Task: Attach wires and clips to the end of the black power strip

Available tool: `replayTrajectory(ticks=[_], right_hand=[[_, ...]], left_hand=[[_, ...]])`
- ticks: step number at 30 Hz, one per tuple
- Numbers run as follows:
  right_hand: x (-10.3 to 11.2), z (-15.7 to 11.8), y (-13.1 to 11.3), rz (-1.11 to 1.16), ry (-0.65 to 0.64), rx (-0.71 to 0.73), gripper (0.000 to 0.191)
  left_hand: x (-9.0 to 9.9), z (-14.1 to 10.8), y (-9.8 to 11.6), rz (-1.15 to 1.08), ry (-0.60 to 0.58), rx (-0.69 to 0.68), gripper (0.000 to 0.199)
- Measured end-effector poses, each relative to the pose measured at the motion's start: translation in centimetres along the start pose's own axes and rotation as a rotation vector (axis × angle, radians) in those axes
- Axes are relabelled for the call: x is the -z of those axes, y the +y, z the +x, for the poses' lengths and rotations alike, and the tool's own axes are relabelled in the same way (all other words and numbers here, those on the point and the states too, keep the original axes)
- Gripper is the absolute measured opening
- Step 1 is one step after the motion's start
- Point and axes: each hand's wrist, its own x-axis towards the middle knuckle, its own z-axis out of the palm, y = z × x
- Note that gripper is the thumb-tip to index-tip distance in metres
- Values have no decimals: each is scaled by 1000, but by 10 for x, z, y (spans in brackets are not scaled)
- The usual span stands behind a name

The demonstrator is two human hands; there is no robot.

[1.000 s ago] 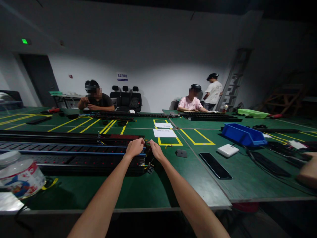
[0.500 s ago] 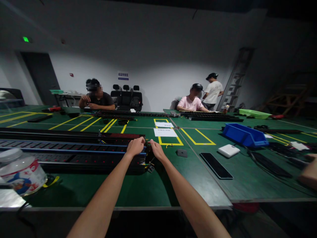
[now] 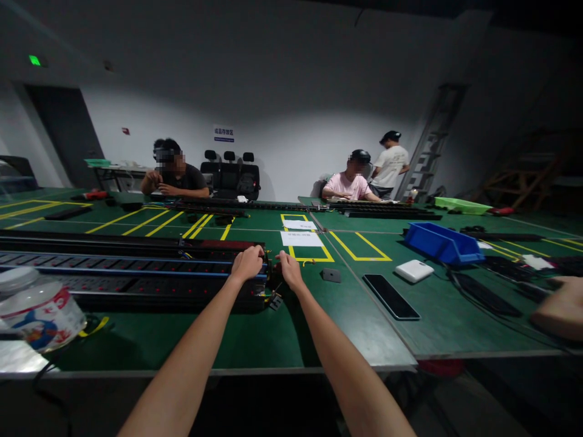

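Long black rails (image 3: 159, 285) with blue strips and red dots lie across the left of the green table (image 3: 337, 340). My left hand (image 3: 248, 263) rests on their right end, its fingers bent over the edge; what they pinch, if anything, is too small to name. Just to the right, my right hand (image 3: 288, 270) is beside the rail end, fingers curled together, their hold hidden. Wires and a small dark connector (image 3: 274, 301) hang from the rail end below the hands. A small dark plate (image 3: 331, 276) lies to the right of my right hand.
A clear jar (image 3: 45, 315) stands at the left front. Rightward lie a black phone (image 3: 392, 297), a white box (image 3: 414, 271), a blue bin (image 3: 441, 243) and cables. White papers (image 3: 300, 238) lie beyond my hands. Another person's hand (image 3: 562, 308) is at the right edge; people sit opposite.
The view has shifted slightly. My right hand has moved a little away from the rail end, widening the gap between my hands. My left hand stays on the rail end.
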Motion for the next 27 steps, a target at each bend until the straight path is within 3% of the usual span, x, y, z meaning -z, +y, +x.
replayTrajectory(ticks=[10, 19, 27], right_hand=[[0, -2, -2, -59, -43, 45, 65], [-2, -3, -2, -153, -16, 151, 55], [2, 1, 3, 147, 111, -70, 56]], left_hand=[[0, -1, 0, 3, -9, -2, 29], [4, -2, 3, -7, 0, 5, 27], [18, -5, 14, -41, 119, 54, 23]])
